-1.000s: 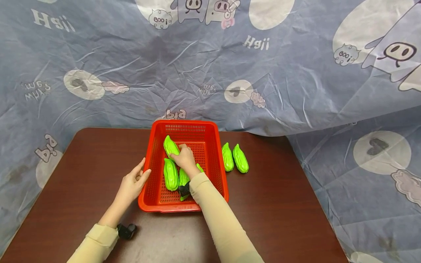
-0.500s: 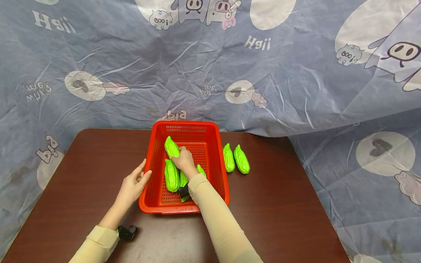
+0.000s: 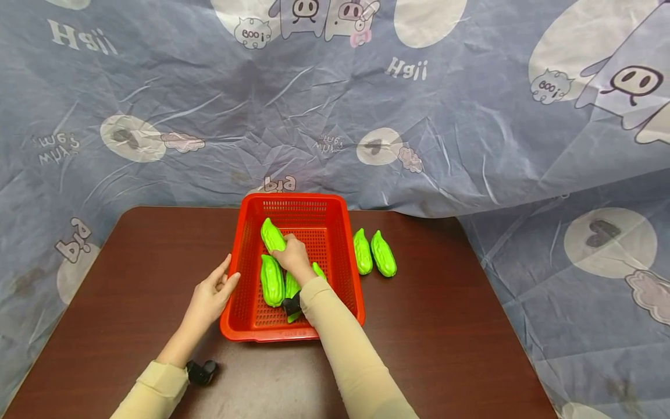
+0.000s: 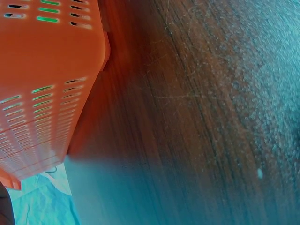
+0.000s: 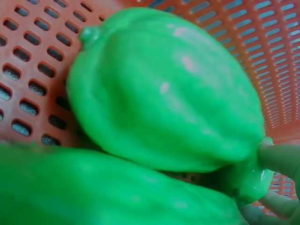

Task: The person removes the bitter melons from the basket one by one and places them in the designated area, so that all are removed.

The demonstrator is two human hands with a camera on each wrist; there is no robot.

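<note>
My right hand [image 3: 293, 256] reaches into the red basket [image 3: 357, 279] and grips the near end of a bright green bitter melon [image 3: 272, 234], whose tip points to the far left corner. In the right wrist view, fingers [image 5: 283, 159] show at the right edge around that bitter melon [image 5: 251, 180]. Nearer lie a second bitter melon [image 3: 273, 282] and more under my right wrist, partly hidden. My left hand [image 3: 209, 294] touches the basket's left side with fingers extended, thumb at the rim. The left wrist view shows mostly the basket's outer wall [image 4: 51, 56].
Two more bitter melons [image 3: 384, 254] lie side by side on the brown table [image 3: 445, 326], right of the basket. A grey-blue printed cloth [image 3: 220, 105] hangs behind the table. Each wrist wears a small black camera [image 3: 202, 371].
Both hands, the basket and the bitter melons keep nearly the same places. Only a slight shift of the whole view shows.
</note>
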